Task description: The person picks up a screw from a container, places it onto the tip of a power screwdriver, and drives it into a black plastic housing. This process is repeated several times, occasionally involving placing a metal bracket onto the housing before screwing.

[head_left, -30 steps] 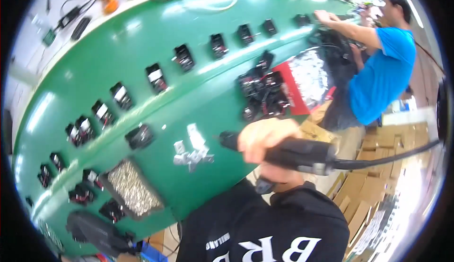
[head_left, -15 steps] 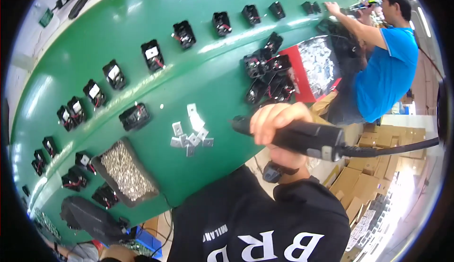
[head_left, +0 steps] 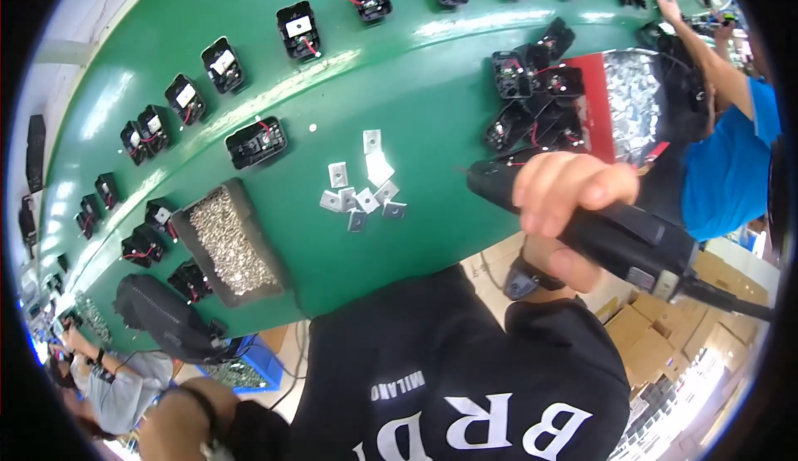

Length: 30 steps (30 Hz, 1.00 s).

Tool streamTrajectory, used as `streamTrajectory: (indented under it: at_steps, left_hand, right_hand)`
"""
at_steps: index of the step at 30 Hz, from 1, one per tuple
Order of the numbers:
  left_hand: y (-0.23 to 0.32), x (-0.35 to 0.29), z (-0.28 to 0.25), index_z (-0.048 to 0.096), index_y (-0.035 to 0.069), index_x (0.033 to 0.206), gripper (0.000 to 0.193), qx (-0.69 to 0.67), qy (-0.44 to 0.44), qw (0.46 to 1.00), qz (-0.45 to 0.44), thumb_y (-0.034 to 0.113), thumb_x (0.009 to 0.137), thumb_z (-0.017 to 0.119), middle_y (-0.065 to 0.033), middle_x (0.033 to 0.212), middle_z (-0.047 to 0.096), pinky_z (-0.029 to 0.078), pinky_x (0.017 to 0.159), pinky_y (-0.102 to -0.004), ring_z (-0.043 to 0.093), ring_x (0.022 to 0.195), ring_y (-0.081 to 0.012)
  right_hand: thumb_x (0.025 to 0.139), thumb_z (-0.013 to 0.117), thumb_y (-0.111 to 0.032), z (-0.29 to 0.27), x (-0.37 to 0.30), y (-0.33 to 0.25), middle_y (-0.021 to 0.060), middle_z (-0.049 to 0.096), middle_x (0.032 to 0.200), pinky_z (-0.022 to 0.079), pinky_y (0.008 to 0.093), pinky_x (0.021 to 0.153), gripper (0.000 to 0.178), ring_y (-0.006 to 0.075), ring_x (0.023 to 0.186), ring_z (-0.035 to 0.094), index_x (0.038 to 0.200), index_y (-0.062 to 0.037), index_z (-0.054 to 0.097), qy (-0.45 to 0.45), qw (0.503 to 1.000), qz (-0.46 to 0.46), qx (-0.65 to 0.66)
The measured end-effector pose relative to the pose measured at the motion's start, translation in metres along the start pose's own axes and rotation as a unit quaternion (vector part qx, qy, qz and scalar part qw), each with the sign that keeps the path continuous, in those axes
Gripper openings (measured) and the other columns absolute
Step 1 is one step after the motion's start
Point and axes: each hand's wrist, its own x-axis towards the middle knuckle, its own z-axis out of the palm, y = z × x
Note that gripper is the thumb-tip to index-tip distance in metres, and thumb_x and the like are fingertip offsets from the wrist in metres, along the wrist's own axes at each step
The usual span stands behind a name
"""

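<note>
My right hand (head_left: 565,199) is closed around a black corded power screwdriver (head_left: 640,241). Its tapered front end points left, near a pile of black plastic housings (head_left: 536,120) with red wires. At the lower left, my left hand (head_left: 179,424) shows only in part, with a dark strap around it; its fingers cannot be made out. Small square metal plates (head_left: 366,201), each with a hole, lie loose on the green table (head_left: 399,249). A single black housing (head_left: 256,142) lies to their left. A dark tray (head_left: 270,282) full of small screws sits nearer to me.
More black housings (head_left: 299,30) stand in a curved row along the table, some with white plates inside. A red box (head_left: 594,103) of metal pieces stands at right, by a person in blue (head_left: 727,178). Another person (head_left: 133,386) sits lower left. Cardboard boxes (head_left: 657,320) lie right.
The view has shifted, so the table's things sit further up and right. My right hand still grips the screwdriver. More of my left arm has come into view at the lower left.
</note>
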Motion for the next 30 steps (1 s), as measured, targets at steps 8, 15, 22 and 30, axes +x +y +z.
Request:
streamTrajectory:
  at_steps: [8,15,22,30]
  left_hand:
    - [-0.201,-0.036,-0.1,0.067,0.011,0.119,0.037,0.649,-0.183,0.656,-0.338,0.011,0.082,0.064,-0.0068,0.115,0.064,0.054,0.078,-0.0386,0.063,0.1,-0.0265]
    - [-0.223,-0.021,-0.107,0.07,0.007,0.093,0.016,0.636,-0.375,0.598,-0.312,0.014,0.08,0.065,-0.0034,0.097,0.057,0.05,0.07,-0.0327,0.06,0.092,-0.019]
    - [-0.218,-0.001,-0.168,0.066,0.008,0.089,0.005,0.632,-0.141,0.694,-0.316,0.011,0.085,0.064,-0.0095,0.087,0.061,0.055,0.065,-0.0422,0.065,0.077,-0.0295]
    - [-0.217,0.042,-0.249,0.074,0.003,0.099,0.014,0.683,-0.024,0.602,-0.414,0.013,0.088,0.073,-0.0085,0.089,0.069,0.051,0.065,-0.0332,0.06,0.067,-0.0207]
  right_hand:
    - [0.075,0.077,-0.002,-0.041,0.014,-0.024,0.0058,0.066,0.087,0.053,0.0361,0.069,0.052,0.0213,0.073,0.066,0.119,-0.0085,0.051,-0.083,0.995,-0.028,-0.055]
    - [0.072,0.079,-0.002,-0.061,0.005,-0.027,0.0042,0.066,0.085,0.055,0.0333,0.063,0.048,0.0199,0.07,0.068,0.113,-0.0095,0.053,-0.088,0.992,-0.021,-0.088]
    - [0.07,0.081,-0.002,-0.073,0.012,-0.023,0.0045,0.068,0.09,0.056,0.0326,0.064,0.05,0.0199,0.073,0.069,0.111,-0.0107,0.054,-0.123,0.989,-0.015,-0.082]
    - [0.07,0.079,-0.009,-0.07,0.021,-0.016,0.0017,0.069,0.091,0.054,0.0275,0.07,0.056,0.0164,0.075,0.069,0.121,-0.0105,0.054,-0.152,0.984,-0.012,-0.092]
